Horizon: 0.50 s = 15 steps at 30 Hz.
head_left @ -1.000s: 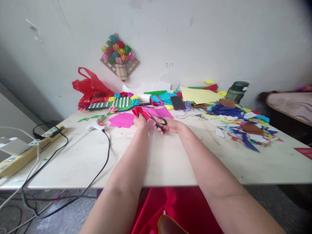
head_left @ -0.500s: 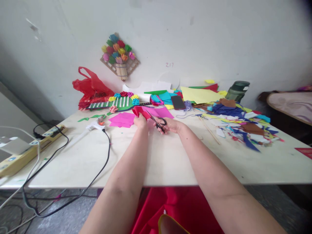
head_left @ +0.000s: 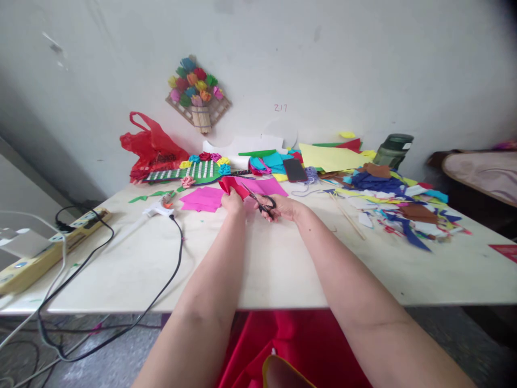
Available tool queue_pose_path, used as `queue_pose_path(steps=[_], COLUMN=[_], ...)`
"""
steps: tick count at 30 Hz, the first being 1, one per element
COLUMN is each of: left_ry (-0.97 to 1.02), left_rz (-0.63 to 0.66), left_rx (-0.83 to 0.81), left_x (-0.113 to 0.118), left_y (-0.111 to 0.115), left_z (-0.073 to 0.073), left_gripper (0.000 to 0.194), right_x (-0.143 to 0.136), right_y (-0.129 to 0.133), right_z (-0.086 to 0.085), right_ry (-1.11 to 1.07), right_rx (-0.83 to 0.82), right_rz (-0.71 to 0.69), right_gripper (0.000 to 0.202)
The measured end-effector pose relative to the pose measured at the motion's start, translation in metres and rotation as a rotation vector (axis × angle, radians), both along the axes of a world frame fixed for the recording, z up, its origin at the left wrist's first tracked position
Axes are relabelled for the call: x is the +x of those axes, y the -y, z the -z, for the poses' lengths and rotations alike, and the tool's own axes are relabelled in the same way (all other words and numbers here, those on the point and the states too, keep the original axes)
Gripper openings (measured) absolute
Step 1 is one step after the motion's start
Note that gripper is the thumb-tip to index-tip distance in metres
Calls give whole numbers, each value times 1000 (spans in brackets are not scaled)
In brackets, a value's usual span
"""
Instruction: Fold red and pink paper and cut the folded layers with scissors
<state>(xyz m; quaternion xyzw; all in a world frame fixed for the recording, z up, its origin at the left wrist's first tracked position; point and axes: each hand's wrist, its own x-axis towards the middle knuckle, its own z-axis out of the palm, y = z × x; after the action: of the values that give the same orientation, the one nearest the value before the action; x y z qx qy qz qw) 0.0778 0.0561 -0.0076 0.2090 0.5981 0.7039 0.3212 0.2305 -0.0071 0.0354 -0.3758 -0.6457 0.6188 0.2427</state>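
Observation:
My left hand (head_left: 233, 201) is closed on a folded piece of red paper (head_left: 228, 183), which stands up above the fingers. In my right hand (head_left: 283, 206) is a pair of scissors (head_left: 266, 206) with black handles, my fingers through the loops. Its blades point up and left and reach the right edge of the red paper; whether they bite into it I cannot tell. Beneath and behind my hands lie sheets of pink paper (head_left: 202, 199) on the white table (head_left: 278, 264).
To the left are a white glue gun (head_left: 159, 209) with a black cord and a power strip (head_left: 52, 248). Behind stand a red plastic bag (head_left: 151, 145), paper flowers (head_left: 224, 168) and a phone (head_left: 295, 170). Paper scraps (head_left: 418, 213), a wooden stick (head_left: 347, 216) and a green bottle (head_left: 393, 151) are at right.
Hardly anything differs. The scissors' handles have shifted very slightly in my right hand; the red paper and my left hand stay in place.

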Motion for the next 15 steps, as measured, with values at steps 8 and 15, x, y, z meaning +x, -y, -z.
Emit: queue_pose_path(steps=[8, 15], left_ry=[-41, -49], left_rz=[-7, -13], left_rx=[-27, -31], left_x=[-2, -3], left_y=[-3, -4], left_z=[3, 3], left_gripper=[31, 30], right_x=[-1, 0], right_y=[-3, -7], right_z=[3, 6], right_ry=[-18, -22], right_rx=[41, 42], right_rz=[5, 9], right_gripper=[38, 39])
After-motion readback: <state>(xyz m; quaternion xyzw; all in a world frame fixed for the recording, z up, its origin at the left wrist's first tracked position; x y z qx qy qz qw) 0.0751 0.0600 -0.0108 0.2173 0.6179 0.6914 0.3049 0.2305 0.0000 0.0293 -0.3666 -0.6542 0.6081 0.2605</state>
